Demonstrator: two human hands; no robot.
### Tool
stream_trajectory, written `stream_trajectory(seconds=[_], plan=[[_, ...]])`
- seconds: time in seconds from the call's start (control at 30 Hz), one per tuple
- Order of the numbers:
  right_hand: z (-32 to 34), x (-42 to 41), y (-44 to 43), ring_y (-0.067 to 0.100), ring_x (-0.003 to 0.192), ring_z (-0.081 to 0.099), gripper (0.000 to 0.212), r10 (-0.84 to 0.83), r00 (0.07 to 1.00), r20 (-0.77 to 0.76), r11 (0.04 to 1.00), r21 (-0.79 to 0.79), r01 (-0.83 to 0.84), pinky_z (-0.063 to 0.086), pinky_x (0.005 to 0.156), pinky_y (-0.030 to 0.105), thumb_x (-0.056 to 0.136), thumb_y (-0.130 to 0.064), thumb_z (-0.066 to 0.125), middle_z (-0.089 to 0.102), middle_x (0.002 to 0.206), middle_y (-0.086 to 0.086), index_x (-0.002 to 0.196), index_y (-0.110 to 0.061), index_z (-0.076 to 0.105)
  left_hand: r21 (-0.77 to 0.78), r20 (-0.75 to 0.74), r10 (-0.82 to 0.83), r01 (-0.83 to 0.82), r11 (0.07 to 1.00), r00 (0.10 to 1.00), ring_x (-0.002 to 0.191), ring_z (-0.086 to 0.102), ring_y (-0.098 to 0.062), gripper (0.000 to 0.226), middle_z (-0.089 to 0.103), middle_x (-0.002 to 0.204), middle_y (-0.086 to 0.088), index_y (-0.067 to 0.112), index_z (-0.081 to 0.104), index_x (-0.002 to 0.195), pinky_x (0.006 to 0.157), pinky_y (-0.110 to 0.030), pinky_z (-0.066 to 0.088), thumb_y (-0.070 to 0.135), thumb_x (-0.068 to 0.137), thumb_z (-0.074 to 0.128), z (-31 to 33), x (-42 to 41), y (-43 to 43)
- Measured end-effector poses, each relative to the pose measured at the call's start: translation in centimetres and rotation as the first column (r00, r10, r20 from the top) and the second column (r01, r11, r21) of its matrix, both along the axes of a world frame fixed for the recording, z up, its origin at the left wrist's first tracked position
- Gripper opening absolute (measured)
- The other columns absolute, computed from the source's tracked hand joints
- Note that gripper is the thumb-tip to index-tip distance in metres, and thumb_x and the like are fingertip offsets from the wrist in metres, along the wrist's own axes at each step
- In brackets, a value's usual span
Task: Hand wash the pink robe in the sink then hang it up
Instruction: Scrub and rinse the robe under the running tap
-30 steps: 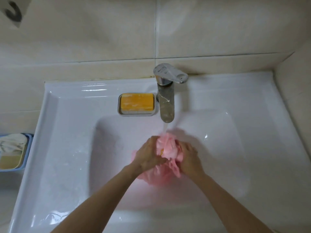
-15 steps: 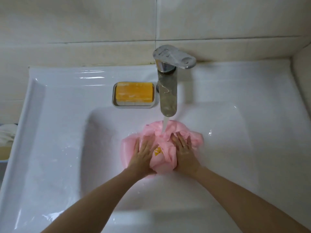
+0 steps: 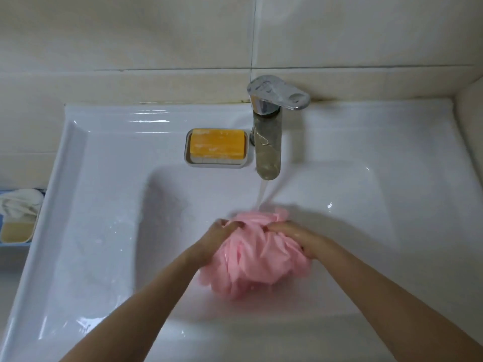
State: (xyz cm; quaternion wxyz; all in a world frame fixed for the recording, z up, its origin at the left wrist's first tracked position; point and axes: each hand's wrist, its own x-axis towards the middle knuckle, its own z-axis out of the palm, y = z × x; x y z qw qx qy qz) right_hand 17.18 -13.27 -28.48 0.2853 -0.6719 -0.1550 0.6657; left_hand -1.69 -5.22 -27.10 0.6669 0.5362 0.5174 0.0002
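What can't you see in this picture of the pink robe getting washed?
Head view only:
- Drain: hidden under the pink robe.
- Palms of the left hand and right hand: buried in cloth.
- Blue tray: cut off by the left edge.
- Hanging spot: outside the frame.

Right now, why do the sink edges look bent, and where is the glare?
Head view: the wide-angle lens bows the sink rim; glare streaks its back ledge and the tap; the left hand and pink robe look slightly motion-blurred.

White sink (image 3: 104,163) — soap dish (image 3: 219,163) beside tap (image 3: 268,142)
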Motion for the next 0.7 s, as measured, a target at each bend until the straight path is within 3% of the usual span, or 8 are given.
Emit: stream_trajectory(seconds=[0.07,0.13,0.3,0.4,0.5,0.53,0.63,0.7], plan=[[-0.2,0.9,1.0,0.021,0.095,0.064,0.072,0.066,0.91,0.41,0.997,-0.004,-0.071,0.053,0.085,0.04,0.068,-0.06,0.073,0.065,0.104,0.009,0.118,-0.012,0.056,0.248,-0.271,0.111,-0.043,0.968,0.956,0.111,0.052,-0.026,0.074,0.052,0.122,-0.011,0.013,0.044,0.124,0.092,-0.035,0.043,0.058,0.069,0.065,-0.2,0.8,1.0],[-0.4,0.8,0.6,0.03,0.125,0.046,0.102,0.158,0.581,0.798,0.979,-0.051,-0.196,0.039,0.102,0.046,0.062,-0.077,0.059,0.045,0.136,0.011,0.141,-0.017,0.034,0.557,-0.487,0.026,0.288,0.779,0.873,0.131,0.033,-0.03,0.101,0.032,0.142,-0.01,0.025,0.029,0.141,0.106,-0.048,0.03,0.081,0.059,0.048,-0.4,0.2,1.1],[-3.0,-3.0,-1.8,0.029,0.145,0.018,0.076,0.013,0.326,0.945,0.794,0.189,-0.578,0.023,0.113,0.056,0.085,-0.076,0.03,0.019,0.158,0.01,0.148,-0.034,0.02,0.432,-0.705,-0.377,0.785,0.444,0.601,0.141,-0.022,-0.033,0.118,-0.031,0.151,-0.006,0.029,-0.022,0.145,0.108,-0.065,-0.006,0.091,0.055,0.022,-4.3,0.9,-2.4],[-5.9,-3.6,-2.0,0.034,0.128,0.046,0.069,0.037,0.152,0.988,0.736,0.076,-0.673,0.028,0.104,0.059,0.082,-0.075,0.038,0.04,0.148,0.008,0.139,-0.036,0.042,0.535,-0.699,-0.307,0.757,0.374,0.646,0.144,0.003,-0.037,0.103,0.004,0.157,-0.014,0.011,0.013,0.149,0.113,-0.054,-0.009,0.076,0.071,0.028,-5.3,1.1,-2.4],[-7.6,-3.7,-1.9,0.034,0.11,0.057,0.067,-0.162,0.067,0.984,0.709,0.164,-0.686,0.038,0.096,0.05,0.079,-0.074,0.045,0.058,0.13,0.012,0.126,-0.027,0.05,0.597,-0.745,-0.26,0.788,0.151,0.614,0.117,0.049,-0.042,0.066,0.055,0.122,-0.02,0.007,0.053,0.127,0.112,-0.053,0.024,0.056,0.088,0.032,-8.2,0.7,-3.4],[-8.1,-3.6,-1.8,0.033,0.105,0.057,0.064,-0.229,0.063,0.971,0.696,0.208,-0.687,0.04,0.093,0.047,0.08,-0.074,0.043,0.063,0.123,0.013,0.119,-0.024,0.051,0.46,-0.782,-0.326,0.845,0.273,0.531,0.115,0.054,-0.028,0.068,0.062,0.116,-0.009,0.02,0.056,0.126,0.104,-0.041,0.04,0.06,0.089,0.015,-8.1,0.9,-3.3],[-8.9,-3.3,-1.0,0.032,0.094,0.06,0.052,-0.281,0.101,0.954,0.687,0.273,-0.673,0.043,0.087,0.045,0.084,-0.066,0.041,0.067,0.103,0.013,0.106,-0.02,0.053,0.572,-0.637,-0.311,0.702,0.424,0.706,0.102,0.039,0.025,0.074,0.066,0.08,0.028,0.052,0.064,0.091,0.063,0.003,0.035,0.071,0.082,-0.007,-10.0,0.2,-2.3],[-8.9,-3.3,-0.3,0.033,0.084,0.062,0.049,-0.267,0.112,0.957,0.694,0.272,-0.666,0.043,0.08,0.043,0.086,-0.061,0.04,0.067,0.095,0.013,0.1,-0.019,0.059,0.602,-0.68,-0.318,0.75,0.274,0.661,0.092,0.059,-0.001,0.069,0.068,0.076,0.013,0.034,0.072,0.081,0.068,-0.013,0.045,0.038,0.099,0.006,-10.1,0.7,-2.4]])
